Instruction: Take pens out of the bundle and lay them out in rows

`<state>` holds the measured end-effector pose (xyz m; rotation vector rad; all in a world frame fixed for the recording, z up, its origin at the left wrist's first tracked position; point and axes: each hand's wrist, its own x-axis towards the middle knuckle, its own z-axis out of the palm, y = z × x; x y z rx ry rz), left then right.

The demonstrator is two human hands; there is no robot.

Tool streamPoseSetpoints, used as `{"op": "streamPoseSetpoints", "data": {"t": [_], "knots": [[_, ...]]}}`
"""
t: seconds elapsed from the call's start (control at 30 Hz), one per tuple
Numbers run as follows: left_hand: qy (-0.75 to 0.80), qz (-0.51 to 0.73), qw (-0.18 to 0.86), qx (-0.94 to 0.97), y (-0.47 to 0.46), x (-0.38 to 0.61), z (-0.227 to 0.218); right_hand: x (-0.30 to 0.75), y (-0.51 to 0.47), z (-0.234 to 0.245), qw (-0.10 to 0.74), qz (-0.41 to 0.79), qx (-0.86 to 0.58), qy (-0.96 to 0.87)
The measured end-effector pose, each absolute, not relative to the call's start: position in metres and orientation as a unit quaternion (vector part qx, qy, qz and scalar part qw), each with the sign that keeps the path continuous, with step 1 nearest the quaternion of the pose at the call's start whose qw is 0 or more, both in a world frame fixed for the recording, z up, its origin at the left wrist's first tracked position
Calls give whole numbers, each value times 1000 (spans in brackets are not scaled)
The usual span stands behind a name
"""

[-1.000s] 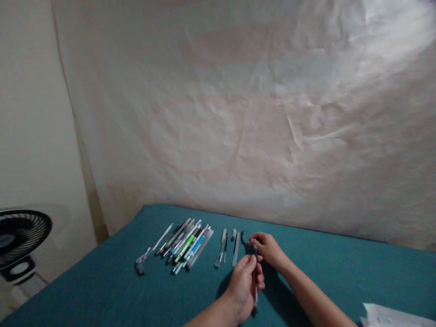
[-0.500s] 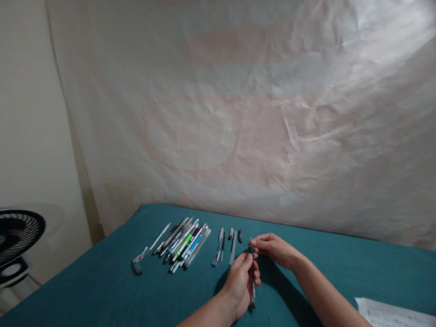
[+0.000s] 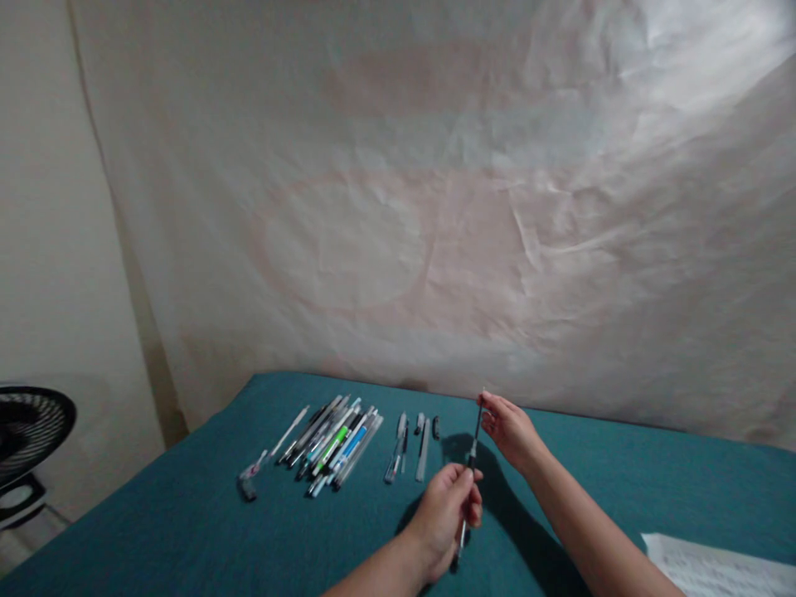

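Observation:
My left hand (image 3: 443,510) is closed around a dark-gripped pen barrel (image 3: 461,543), whose lower end sticks out below the fingers. My right hand (image 3: 511,429) pinches a thin dark ink refill (image 3: 478,427) near its tip. The refill stands partly out of the barrel's upper end, in line with it. Left of my hands lie a clear pen barrel (image 3: 423,452), a small dark cap (image 3: 436,428) and a clear pen (image 3: 394,460) with a thin dark refill beside it.
A pile of pens (image 3: 332,444) in several colours lies further left on the teal cloth (image 3: 186,514). Beside it are a white stick-like piece and a grey-ended item (image 3: 248,486). A written paper (image 3: 715,564) lies at the right front; a black fan (image 3: 34,431) stands off the left edge.
My right hand has moved up and away from the left, drawing the refill out of the pen barrel. My left hand has stayed nearly in place.

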<state>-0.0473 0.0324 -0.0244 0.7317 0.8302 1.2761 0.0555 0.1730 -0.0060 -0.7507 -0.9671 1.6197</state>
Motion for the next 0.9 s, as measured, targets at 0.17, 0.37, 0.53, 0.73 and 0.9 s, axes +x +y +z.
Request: {"op": "streamPoseSetpoints", "data": {"t": [0.17, 0.37, 0.53, 0.73, 0.9], "knots": [[381, 559, 657, 332, 30, -46, -24, 65, 191, -27, 581, 645, -351, -352], [382, 543, 655, 362, 28, -43, -19, 61, 186, -41, 540, 615, -404, -408], [373, 555, 655, 353, 29, -43, -17, 43, 172, -42, 453, 603, -419, -506], [371, 576, 663, 302, 31, -46, -18, 30, 166, -44, 410, 558, -423, -584], [351, 588, 669, 287, 32, -48, -20, 30, 167, -44, 378, 546, -432, -610]]}}
